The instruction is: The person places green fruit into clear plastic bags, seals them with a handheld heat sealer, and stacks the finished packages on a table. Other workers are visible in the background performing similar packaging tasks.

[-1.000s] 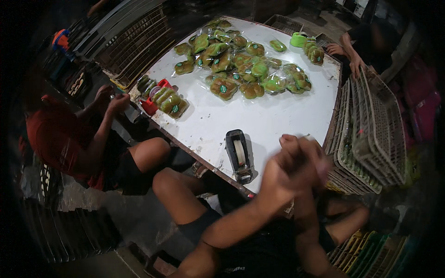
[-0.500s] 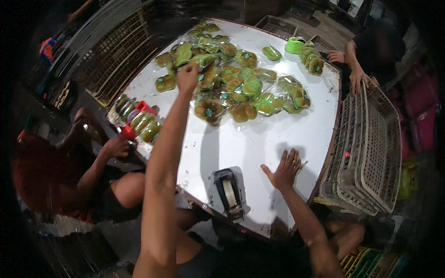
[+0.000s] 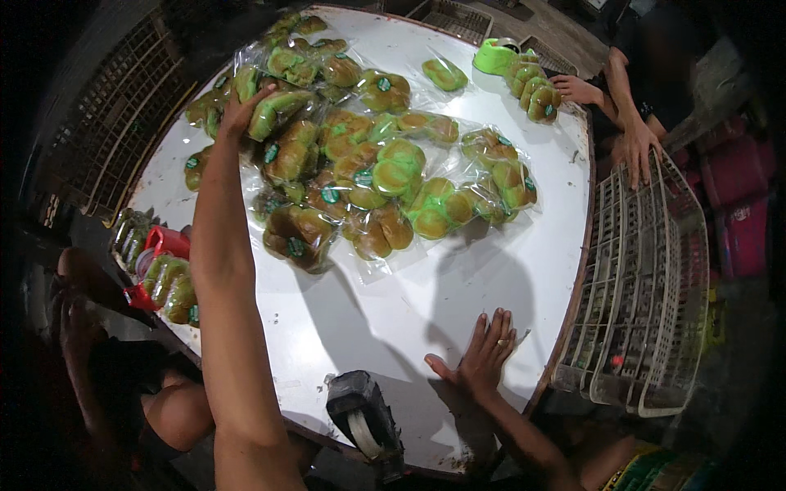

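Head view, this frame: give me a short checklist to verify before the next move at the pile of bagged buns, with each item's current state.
1. Left hand has reached the pile of bagged buns: ok, fingers lie on a bag at the pile's left edge.
2. Left hand has closed on a bag: cannot tell, the fingers hide the contact.
3. Right hand is braced: ok, flat, fingers spread on the white table.
4. Tape dispenser is out of the arm's way: ok, at the near edge between both forearms.
5. Another person's hands are away from the pile: ok, they are at the far right rim.
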